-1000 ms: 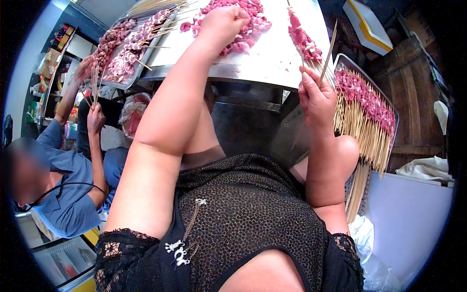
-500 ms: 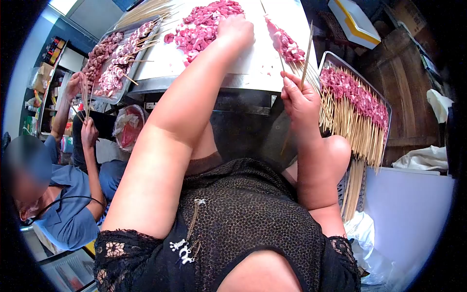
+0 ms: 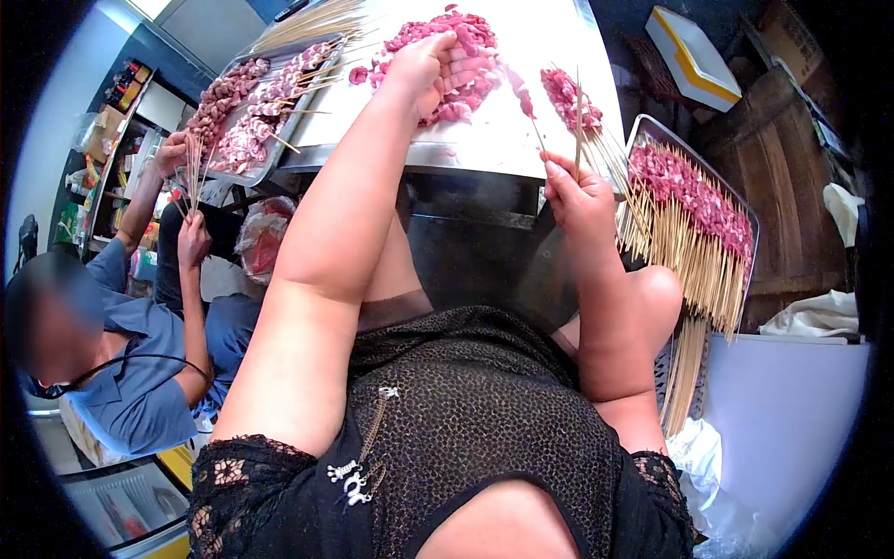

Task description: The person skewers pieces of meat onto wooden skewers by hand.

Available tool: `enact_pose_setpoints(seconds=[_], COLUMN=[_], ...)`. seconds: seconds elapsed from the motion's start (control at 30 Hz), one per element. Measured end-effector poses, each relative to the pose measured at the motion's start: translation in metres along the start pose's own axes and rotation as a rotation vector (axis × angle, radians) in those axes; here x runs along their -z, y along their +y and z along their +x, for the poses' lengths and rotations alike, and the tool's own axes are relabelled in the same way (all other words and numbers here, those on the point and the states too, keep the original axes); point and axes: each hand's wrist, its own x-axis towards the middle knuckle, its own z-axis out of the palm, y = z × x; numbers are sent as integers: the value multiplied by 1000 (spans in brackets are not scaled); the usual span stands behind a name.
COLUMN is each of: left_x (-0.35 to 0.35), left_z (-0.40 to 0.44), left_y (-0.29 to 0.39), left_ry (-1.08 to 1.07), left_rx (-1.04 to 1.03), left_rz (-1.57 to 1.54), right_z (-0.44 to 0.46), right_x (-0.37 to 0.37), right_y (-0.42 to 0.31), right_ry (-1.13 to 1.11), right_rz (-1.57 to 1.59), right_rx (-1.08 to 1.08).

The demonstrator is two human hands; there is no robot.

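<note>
My left hand [image 3: 436,73] is over the pile of raw meat pieces [image 3: 454,35] on the white tabletop, turned palm up with its fingers stretched out. Whether a small piece lies in it I cannot tell. My right hand [image 3: 579,194] pinches a bamboo skewer [image 3: 539,135] in front of the table edge. Red meat [image 3: 523,101] sits on its upper part, which is blurred. A second, bare stick [image 3: 578,121] stands up from the same hand. Just beyond it, a small stack of meat skewers [image 3: 570,98] lies on the table.
At right, a metal tray [image 3: 756,224] holds rows of meat skewers. Another tray [image 3: 272,168] of threaded meat is at left, near loose sticks [image 3: 307,26]. A co-worker's hands [image 3: 193,238] hold several skewers. A white-and-yellow box [image 3: 694,58] stands at the back right.
My left hand has turned from back up to palm up over the pile. Meat now shows on the skewer in my right hand, apart from the stack. The view has shifted slightly.
</note>
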Motion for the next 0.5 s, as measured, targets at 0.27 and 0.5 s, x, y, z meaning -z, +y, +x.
enact_pose_setpoints(seconds=[0.27, 0.5], left_x=[4, 4], left_z=[-5, -3], left_y=[8, 5], left_ry=[23, -28], left_rx=[-53, -143], left_rz=[17, -49], right_z=[1, 7], right_x=[-3, -2], right_y=[9, 15], right_ry=[-8, 7], right_rz=[-166, -247], right_rx=[39, 115])
